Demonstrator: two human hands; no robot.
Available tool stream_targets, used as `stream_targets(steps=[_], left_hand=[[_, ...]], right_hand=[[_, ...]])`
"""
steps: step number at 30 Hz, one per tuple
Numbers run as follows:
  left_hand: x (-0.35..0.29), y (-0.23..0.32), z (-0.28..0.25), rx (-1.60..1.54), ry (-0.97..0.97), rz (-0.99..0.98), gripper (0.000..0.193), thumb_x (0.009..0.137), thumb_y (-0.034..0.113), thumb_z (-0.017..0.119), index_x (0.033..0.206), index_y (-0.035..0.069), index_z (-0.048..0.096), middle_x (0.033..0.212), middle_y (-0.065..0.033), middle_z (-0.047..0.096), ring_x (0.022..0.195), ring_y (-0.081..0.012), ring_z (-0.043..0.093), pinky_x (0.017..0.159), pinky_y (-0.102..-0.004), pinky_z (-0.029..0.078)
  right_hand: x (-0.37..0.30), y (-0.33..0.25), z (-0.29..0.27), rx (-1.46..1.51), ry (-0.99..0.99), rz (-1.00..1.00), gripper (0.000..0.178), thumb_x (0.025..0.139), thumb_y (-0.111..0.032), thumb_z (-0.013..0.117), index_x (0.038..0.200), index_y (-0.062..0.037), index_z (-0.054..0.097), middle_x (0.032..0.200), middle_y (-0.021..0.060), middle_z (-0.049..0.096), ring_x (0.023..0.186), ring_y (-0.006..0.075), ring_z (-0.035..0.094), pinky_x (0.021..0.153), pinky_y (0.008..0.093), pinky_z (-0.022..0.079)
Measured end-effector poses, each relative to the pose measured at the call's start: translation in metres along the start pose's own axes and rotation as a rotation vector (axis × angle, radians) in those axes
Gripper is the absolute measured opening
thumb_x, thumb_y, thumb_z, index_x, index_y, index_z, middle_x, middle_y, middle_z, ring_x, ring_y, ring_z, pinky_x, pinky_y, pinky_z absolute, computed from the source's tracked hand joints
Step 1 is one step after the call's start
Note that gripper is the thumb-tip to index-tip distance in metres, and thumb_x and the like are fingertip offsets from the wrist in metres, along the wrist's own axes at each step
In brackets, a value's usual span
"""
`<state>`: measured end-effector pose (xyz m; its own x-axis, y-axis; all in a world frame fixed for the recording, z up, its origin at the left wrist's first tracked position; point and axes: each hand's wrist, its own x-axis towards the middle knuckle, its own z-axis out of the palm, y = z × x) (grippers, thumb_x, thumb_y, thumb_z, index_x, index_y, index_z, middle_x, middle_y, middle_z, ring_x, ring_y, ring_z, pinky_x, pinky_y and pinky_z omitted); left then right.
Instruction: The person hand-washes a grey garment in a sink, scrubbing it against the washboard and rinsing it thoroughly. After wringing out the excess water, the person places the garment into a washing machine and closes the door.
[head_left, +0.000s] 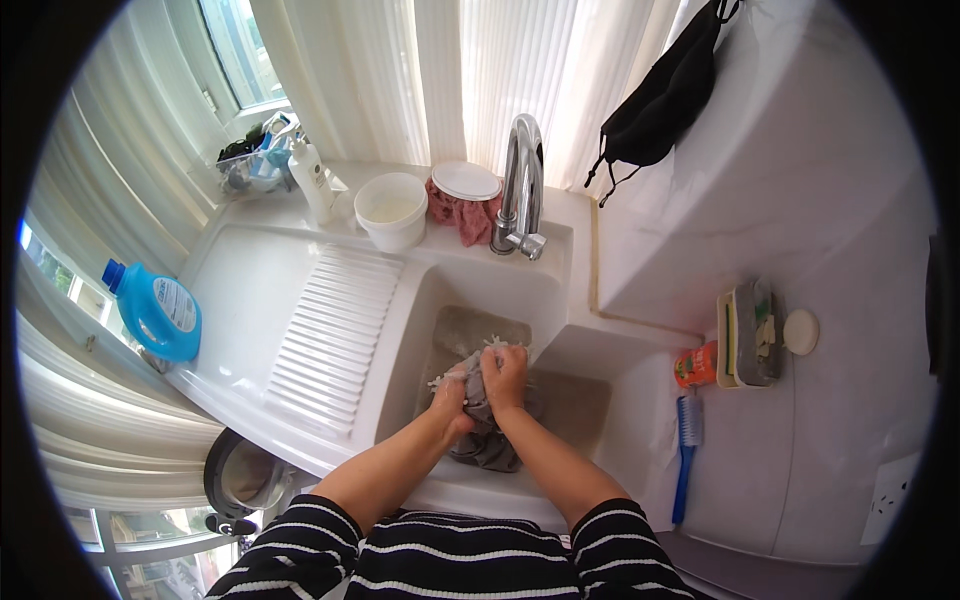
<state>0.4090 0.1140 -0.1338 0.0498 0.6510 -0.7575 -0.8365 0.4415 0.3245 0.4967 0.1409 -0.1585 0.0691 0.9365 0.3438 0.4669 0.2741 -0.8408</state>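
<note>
Both of my hands are in the white sink basin [400, 388], closed on a wet, bunched grey cloth [487, 447]. My left hand [450, 402] grips the cloth's left side, thumb toward me. My right hand [505, 376] is wrapped round its upper right part, close beside the left. White bits show along the cloth's far edge; whether they are fringe or suds I cannot tell. The lower folds hang into murky grey water [570, 408]. Part of the cloth is hidden under my fingers.
Left of the basin is a ribbed washboard [335, 335]; beyond it stands a blue detergent bottle [165, 310]. A chrome faucet [522, 185], white tub [391, 212], pump bottle [313, 180] and reddish cloth [466, 213] line the back. A blue brush [687, 450] is at the right.
</note>
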Motion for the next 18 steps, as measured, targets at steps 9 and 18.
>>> stream_targets(steps=[9, 18], left_hand=[[0.025, 0.009, -0.015, 0.130, 0.140, 0.051, 0.034, 0.095, 0.036, 0.051, 0.103, 0.005, 0.062, 0.101, -0.0135, 0.066, 0.093, -0.0291, 0.065, 0.081, -0.0468, 0.054], [0.079, 0.054, -0.017, 1.575, 0.352, 0.945, 0.033, 0.088, 0.022, 0.061, 0.119, 0.010, 0.059, 0.137, -0.0194, 0.049, 0.116, -0.0359, 0.055, 0.096, -0.0542, 0.045]], right_hand=[[0.003, 0.015, 0.021, -0.114, -0.164, -0.012, 0.021, 0.083, -0.019, 0.067, 0.073, -0.0051, 0.054, 0.083, 0.0138, 0.061, 0.079, 0.0361, 0.057, 0.070, 0.0443, 0.045], [0.061, 0.073, 0.023, -0.555, -0.257, -0.189, 0.058, 0.084, -0.038, 0.068, 0.133, -0.0123, 0.050, 0.134, 0.0156, 0.048, 0.127, 0.0408, 0.039, 0.101, 0.0566, 0.033]])
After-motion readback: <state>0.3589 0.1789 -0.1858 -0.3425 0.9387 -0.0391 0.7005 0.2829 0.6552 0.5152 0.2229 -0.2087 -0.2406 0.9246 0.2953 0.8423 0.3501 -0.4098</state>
